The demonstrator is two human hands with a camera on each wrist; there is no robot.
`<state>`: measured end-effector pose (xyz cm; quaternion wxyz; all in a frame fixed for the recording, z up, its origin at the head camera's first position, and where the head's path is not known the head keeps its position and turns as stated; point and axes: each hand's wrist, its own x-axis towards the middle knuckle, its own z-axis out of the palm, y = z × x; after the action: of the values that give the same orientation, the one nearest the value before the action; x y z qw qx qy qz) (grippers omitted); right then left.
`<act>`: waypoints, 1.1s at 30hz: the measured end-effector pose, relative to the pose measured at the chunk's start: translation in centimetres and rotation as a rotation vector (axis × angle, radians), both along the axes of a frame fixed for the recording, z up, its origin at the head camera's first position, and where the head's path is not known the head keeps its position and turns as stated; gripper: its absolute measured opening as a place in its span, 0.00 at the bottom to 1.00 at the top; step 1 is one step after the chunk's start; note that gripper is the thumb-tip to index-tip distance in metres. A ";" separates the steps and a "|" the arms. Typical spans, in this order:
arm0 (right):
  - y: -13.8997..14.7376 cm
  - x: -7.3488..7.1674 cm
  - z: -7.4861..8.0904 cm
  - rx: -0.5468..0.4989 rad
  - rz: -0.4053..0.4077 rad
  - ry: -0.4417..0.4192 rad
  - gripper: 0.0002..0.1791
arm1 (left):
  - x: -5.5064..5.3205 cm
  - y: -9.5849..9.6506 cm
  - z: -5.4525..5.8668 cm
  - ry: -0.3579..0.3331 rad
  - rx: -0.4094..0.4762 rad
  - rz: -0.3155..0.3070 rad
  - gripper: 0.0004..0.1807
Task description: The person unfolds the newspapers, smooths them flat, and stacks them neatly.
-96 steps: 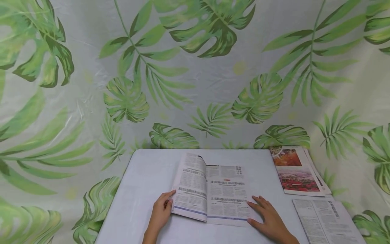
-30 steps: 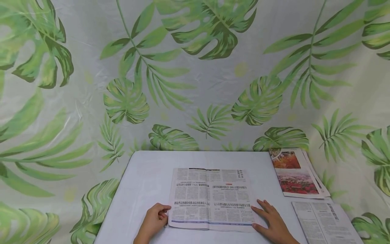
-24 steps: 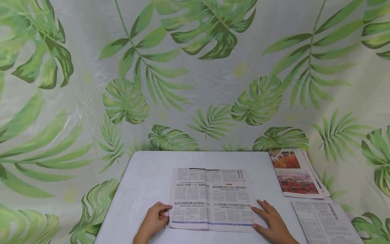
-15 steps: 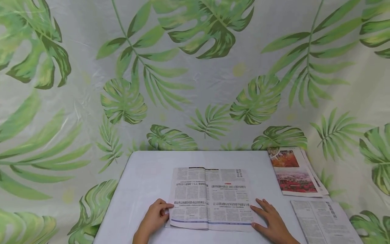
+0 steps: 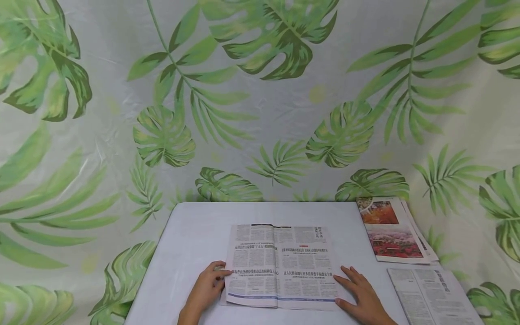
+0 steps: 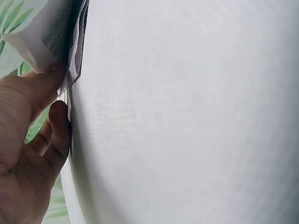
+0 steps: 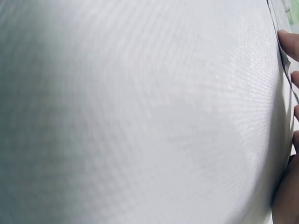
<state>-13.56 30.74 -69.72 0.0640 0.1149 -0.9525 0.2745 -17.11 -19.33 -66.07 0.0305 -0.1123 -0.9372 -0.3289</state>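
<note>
An open newspaper (image 5: 304,271) lies in the middle of the white table, its left page (image 5: 253,262) and right page nearly flat around a centre fold. At the left page's outer edge my left hand (image 5: 205,286) pinches the paper with bent fingers. The left wrist view shows the thumb (image 6: 44,86) against the edge and a page (image 6: 46,35) curling up above it. My right hand (image 5: 361,293) rests at the right page's edge, fingers spread and fairly straight. Only its fingertips (image 7: 288,42) and part of the palm show in the right wrist view.
A colour-printed paper with flower photos (image 5: 394,234) lies at the table's back right corner. Another folded newspaper (image 5: 434,293) is nearer, along the right edge. Behind the white table (image 5: 195,230) hangs a leaf-patterned sheet (image 5: 260,99).
The left page, raised 3.2 s ago, has come down flat. Over the last second my left hand has shifted slightly up and inward along its edge. My right hand has stayed nearly still.
</note>
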 end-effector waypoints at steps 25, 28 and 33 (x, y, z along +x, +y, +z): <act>0.5 0.4 0.3 -0.179 -0.004 -0.031 0.24 | 0.4 0.1 -0.3 0.129 0.182 0.035 0.17; 0.5 0.3 0.5 -0.234 -0.013 -0.126 0.28 | 0.7 0.2 -0.1 0.120 0.215 0.062 0.19; 0.7 -0.1 1.1 -0.290 -0.081 -0.222 0.35 | 0.6 0.6 0.4 0.103 0.262 0.075 0.19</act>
<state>-13.70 31.47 -68.60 -0.0144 0.0349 -0.9081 0.4170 -16.47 -18.71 -65.68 0.1054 -0.0889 -0.8868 -0.4410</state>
